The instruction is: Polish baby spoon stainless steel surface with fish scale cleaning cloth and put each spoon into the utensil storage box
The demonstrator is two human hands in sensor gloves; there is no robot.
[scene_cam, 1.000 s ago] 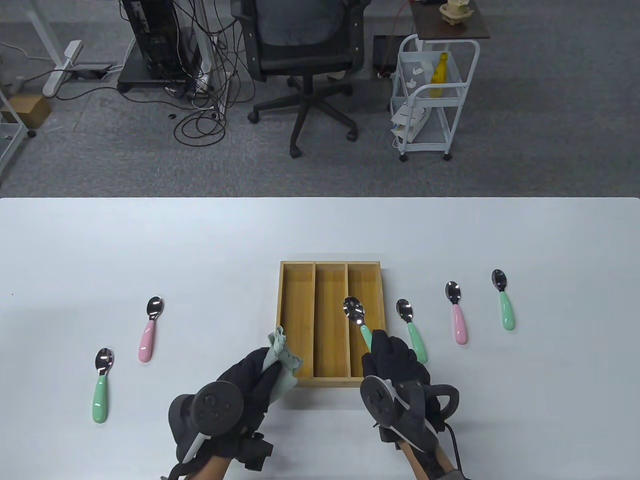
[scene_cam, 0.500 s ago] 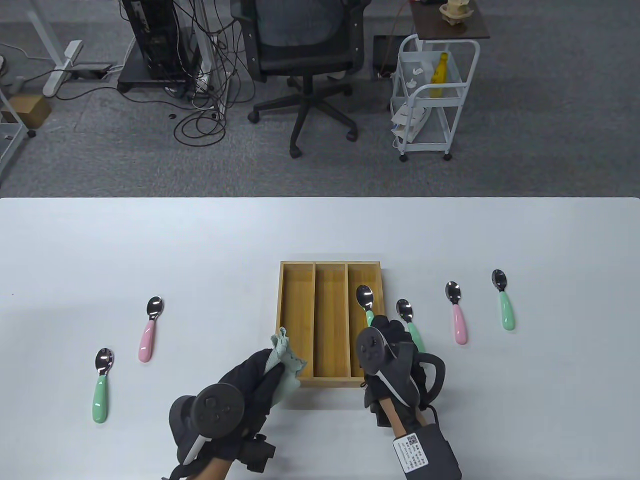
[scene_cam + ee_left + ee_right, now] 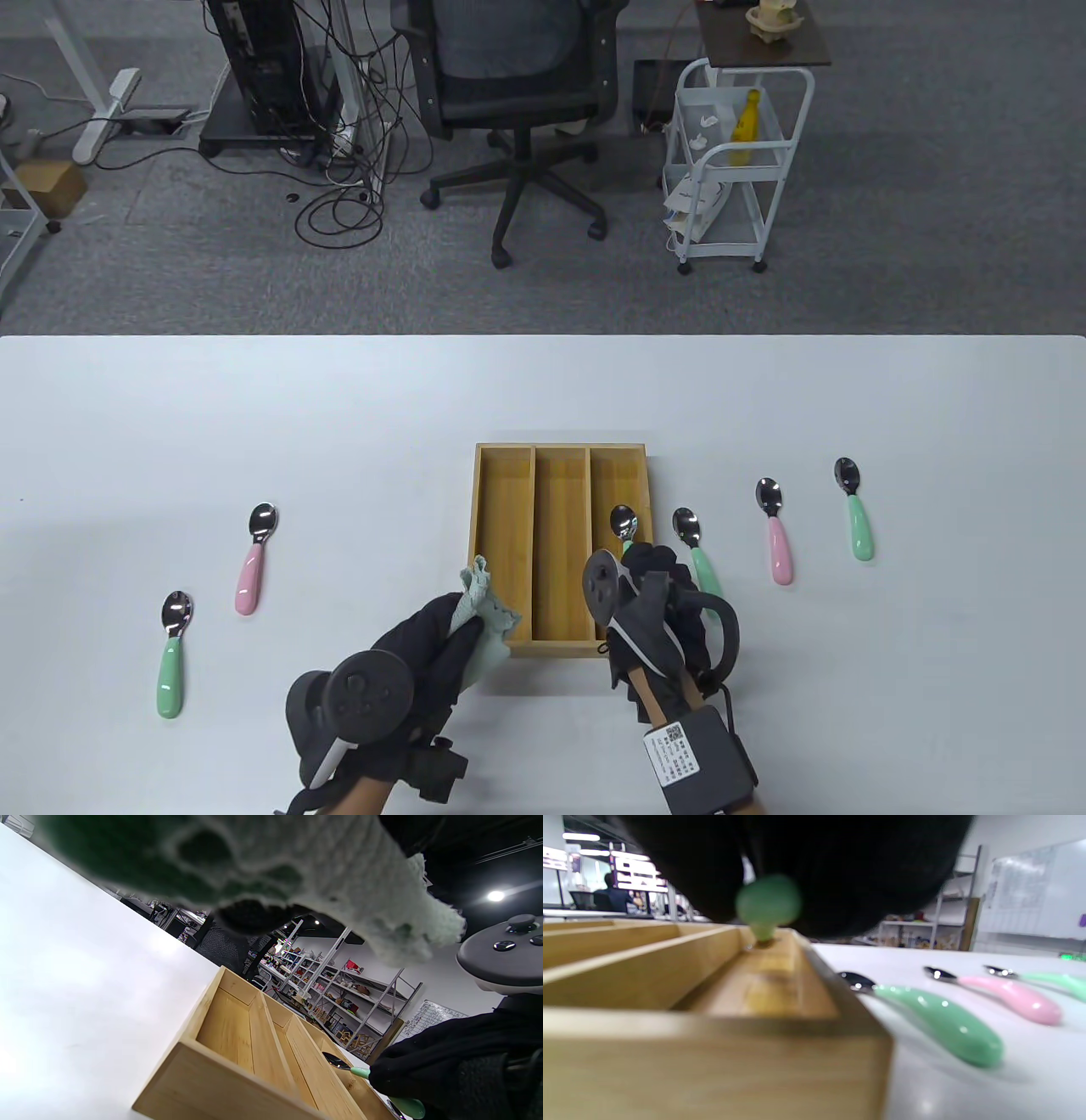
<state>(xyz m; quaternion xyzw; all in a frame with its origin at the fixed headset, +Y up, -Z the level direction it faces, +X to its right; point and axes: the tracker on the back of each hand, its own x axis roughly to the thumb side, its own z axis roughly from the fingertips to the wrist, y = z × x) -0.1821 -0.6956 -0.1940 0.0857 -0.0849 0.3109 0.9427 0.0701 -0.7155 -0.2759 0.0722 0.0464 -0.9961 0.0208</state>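
Note:
A wooden storage box (image 3: pixel 490 543) with three compartments stands at the table's middle. My right hand (image 3: pixel 657 577) grips the green handle of a baby spoon (image 3: pixel 624 519), whose steel bowl is low in the box's right compartment. In the left wrist view the held spoon (image 3: pixel 339 1063) reaches over the box (image 3: pixel 237 1027); in the right wrist view the spoon's green handle end (image 3: pixel 768 904) shows under my glove. My left hand (image 3: pixel 441 637) holds the pale green cleaning cloth (image 3: pixel 479 594) at the box's near left corner.
Right of the box lie a green spoon (image 3: pixel 697 552), a pink spoon (image 3: pixel 776 531) and another green spoon (image 3: pixel 855 509). On the left lie a pink spoon (image 3: pixel 253 560) and a green spoon (image 3: pixel 172 654). Beyond the table's far edge stand an office chair (image 3: pixel 517 102) and a white cart (image 3: pixel 734 161).
My right hand has rolled leftward and drawn back, lowering the green spoon into the box's right compartment. My left hand with the cloth has stayed put.

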